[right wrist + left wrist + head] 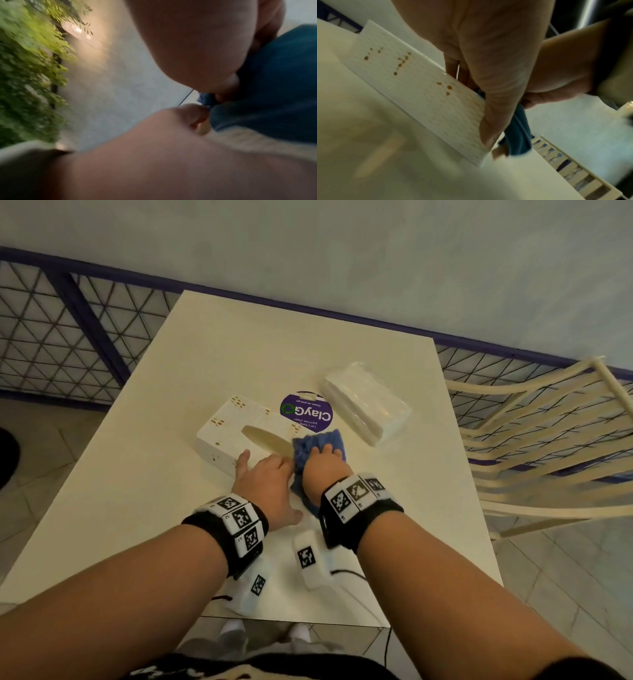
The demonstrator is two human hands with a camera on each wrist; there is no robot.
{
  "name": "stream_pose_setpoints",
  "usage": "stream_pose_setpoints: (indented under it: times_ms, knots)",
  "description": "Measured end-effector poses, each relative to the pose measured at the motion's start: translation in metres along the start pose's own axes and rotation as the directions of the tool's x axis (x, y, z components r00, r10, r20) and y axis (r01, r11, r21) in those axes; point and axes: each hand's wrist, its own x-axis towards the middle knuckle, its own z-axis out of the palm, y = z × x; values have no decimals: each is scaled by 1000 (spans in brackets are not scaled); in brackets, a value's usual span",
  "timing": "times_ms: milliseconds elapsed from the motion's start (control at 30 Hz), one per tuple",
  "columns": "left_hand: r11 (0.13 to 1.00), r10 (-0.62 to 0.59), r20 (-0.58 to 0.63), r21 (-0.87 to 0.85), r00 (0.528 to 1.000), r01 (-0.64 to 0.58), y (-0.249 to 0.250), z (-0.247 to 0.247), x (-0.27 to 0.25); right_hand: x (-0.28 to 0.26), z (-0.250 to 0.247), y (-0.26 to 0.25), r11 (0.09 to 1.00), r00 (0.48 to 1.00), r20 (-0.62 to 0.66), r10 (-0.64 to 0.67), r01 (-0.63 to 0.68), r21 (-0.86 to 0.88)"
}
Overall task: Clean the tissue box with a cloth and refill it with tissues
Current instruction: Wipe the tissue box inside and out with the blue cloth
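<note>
- Tissue box point(239, 436), white with gold flecks, is lying flat on the white table point(164, 508), oval slot facing up, directly under and ahead of both hands.
- Blue cloth point(317, 445) is sitting bunched on the box's right end, draping down over that end toward the tabletop.
- Right hand point(323, 465) is pressing down on the cloth, fingers curled into it and gripping it.
- Left hand point(265, 486) is bracing the box's near side: fingers lying fairly straight over the top, thumb point(494, 121) pressing the near wall, just left of the right hand; not a closed fist, resting open against it.
- Wrapped tissue refill pack point(366, 402) is lying beyond and to the right of the right hand, apart from the box.
- Round purple "ClayGo" sticker point(308, 414) is showing on the table just past the cloth, between box and pack.
- Cream slatted chair point(548, 446) is standing further right of the right hand, off the table edge.
</note>
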Motion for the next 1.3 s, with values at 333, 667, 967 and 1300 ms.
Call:
stream_pose_setpoints:
  times_ms: [333, 667, 967, 1300]
  knots:
    - [999, 27, 110, 15, 994, -29, -3, -16, 3, 8, 8, 0, 998, 993, -116, -5, 12, 56]
    - [996, 83, 163, 2, 983, -84, -13, -27, 1, -40, -44, 46, 945, 984, -162, -80, 126, 303]
    - [990, 116, 158, 56, 981, -126, -7, -25, -28, -45, -75, 107, 849, 907, -393, 154, 82, 522]
    - [993, 103, 329, 22, 939, -117, -44, -47, -18, -51, -35, 32, 883, 923, -351, -156, 290, 368]
